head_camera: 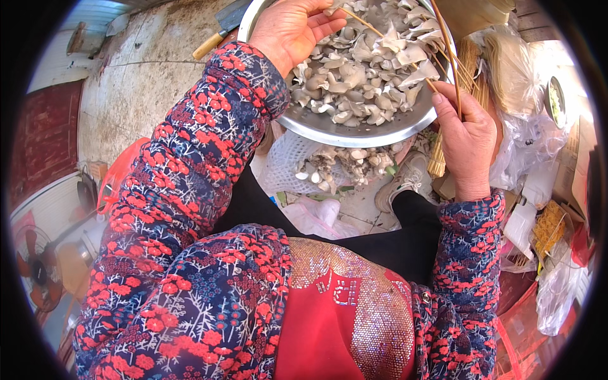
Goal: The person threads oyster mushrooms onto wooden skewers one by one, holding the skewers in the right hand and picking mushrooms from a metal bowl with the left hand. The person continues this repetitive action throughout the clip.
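Note:
A wide metal basin [354,138] holds many torn grey oyster mushrooms [351,76]. Across it runs a thin wooden skewer [363,21], with mushroom pieces [409,54] threaded along its right half. At the top edge of the view, the fingertips of my left hand [297,35] pinch the skewer's far end, partly cut off by the frame. Thumb and forefinger of my right hand [468,130] grip its near end beside the basin's right rim. A longer reddish-brown stick [451,57] passes upright between the fingers of that right hand.
Bundled bamboo skewers [437,159] lie right of the basin, near plastic bags [532,142]. Below its rim, more mushrooms [351,164] lie by a white mesh bag [294,159]. A cleaver with a wooden handle [209,45] lies at the left. My shoe [403,180] is under the basin.

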Action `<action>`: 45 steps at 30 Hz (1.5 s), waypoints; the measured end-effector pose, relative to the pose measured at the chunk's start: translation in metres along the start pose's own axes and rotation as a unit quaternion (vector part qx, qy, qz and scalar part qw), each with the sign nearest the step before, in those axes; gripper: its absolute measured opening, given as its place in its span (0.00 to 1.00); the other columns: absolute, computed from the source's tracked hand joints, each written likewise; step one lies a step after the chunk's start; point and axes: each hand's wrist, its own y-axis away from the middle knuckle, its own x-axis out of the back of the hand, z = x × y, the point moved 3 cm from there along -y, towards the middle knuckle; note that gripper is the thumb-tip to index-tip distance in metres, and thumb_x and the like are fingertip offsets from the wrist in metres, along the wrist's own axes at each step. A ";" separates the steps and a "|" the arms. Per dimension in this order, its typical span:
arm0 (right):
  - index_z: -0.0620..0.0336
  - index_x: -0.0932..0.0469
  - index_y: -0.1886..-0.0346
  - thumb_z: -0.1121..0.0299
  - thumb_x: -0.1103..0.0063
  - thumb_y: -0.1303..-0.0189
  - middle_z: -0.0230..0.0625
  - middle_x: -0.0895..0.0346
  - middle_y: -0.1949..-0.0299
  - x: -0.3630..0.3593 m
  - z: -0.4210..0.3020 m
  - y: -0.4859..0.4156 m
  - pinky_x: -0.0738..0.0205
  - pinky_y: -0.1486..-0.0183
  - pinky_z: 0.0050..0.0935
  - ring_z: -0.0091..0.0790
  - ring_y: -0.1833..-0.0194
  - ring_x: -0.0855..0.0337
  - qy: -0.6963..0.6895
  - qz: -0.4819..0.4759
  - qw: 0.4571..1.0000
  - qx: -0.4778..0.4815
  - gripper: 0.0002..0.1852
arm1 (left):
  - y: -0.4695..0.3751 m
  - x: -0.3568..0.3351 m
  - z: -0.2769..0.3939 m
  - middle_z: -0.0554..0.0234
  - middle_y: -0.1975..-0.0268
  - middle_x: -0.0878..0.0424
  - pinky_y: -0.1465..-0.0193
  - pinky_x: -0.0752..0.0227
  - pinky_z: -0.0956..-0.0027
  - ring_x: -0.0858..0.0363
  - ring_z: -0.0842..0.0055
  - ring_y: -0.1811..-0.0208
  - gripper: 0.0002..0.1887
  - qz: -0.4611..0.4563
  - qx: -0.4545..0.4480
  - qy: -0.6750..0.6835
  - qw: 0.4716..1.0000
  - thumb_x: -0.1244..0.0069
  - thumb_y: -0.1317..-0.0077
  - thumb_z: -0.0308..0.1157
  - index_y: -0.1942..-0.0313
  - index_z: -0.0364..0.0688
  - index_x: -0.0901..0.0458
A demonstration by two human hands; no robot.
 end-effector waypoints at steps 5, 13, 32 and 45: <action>0.60 0.14 0.54 0.70 0.35 0.37 0.33 0.15 0.68 0.001 -0.002 0.001 0.25 0.62 0.22 0.20 0.67 0.18 0.025 -0.004 1.000 0.008 0.10 | 0.002 -0.001 -0.002 0.58 0.62 0.14 0.55 0.17 0.60 0.14 0.65 0.62 0.10 -0.001 -0.008 -0.010 1.000 0.45 0.37 0.20 0.56 0.41 0.22; 0.58 0.14 0.57 0.70 0.34 0.39 0.40 0.14 0.66 -0.001 -0.007 0.004 0.21 0.61 0.28 0.33 0.65 0.13 0.093 0.041 0.989 0.110 0.09 | 0.012 -0.009 -0.019 0.58 0.62 0.14 0.54 0.17 0.65 0.13 0.68 0.61 0.04 -0.038 0.059 -0.021 0.997 0.46 0.34 0.23 0.60 0.39 0.20; 0.59 0.14 0.54 0.69 0.35 0.37 0.34 0.14 0.66 -0.001 0.005 -0.002 0.23 0.62 0.24 0.22 0.67 0.17 0.023 0.032 0.999 0.002 0.10 | 0.023 -0.007 -0.024 0.62 0.68 0.15 0.63 0.23 0.71 0.18 0.78 0.69 0.12 -0.064 0.072 -0.409 0.908 0.46 0.38 0.29 0.54 0.39 0.19; 0.59 0.15 0.54 0.67 0.34 0.38 0.37 0.14 0.67 -0.002 -0.003 0.001 0.23 0.61 0.26 0.27 0.67 0.16 0.076 0.012 0.996 0.041 0.11 | 0.013 -0.004 -0.028 0.53 0.71 0.13 0.61 0.22 0.65 0.14 0.67 0.70 0.13 -0.084 -0.025 -0.725 0.684 0.43 0.43 0.38 0.66 0.37 0.13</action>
